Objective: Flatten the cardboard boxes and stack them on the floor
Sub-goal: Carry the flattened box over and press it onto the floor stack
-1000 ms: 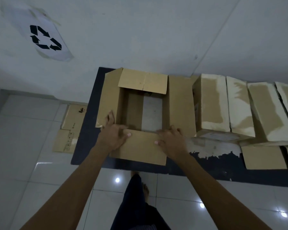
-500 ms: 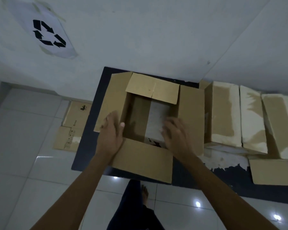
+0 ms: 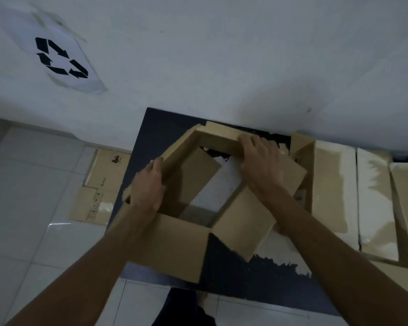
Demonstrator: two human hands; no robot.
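1. Where the white wall meets the pale tiled floor, a dark table top with a torn, peeling surface carries the cardboard.
2. Open cardboard box: brown, both ends open, standing on the table top and skewed into a diamond outline; the table's pale patch shows through its middle. One inner flap hangs down inside the left wall; an outer flap juts toward the near right.
3. Row of whitish, stained cardboard boxes: on the table just to the right of the open box, side by side, running to the right edge of view.
4. Flattened cardboard boxes: lying on the floor left of the table, against the wall, one partly over another.
5. Recycling sign: paper sheet with three black arrows, taped to the wall at upper left.
6. Right hand: fingers curled over the box's far wall at its right corner, gripping the edge.
7. Left hand: fingers wrapped over the top edge of the box's left wall, thumb outside, holding it.
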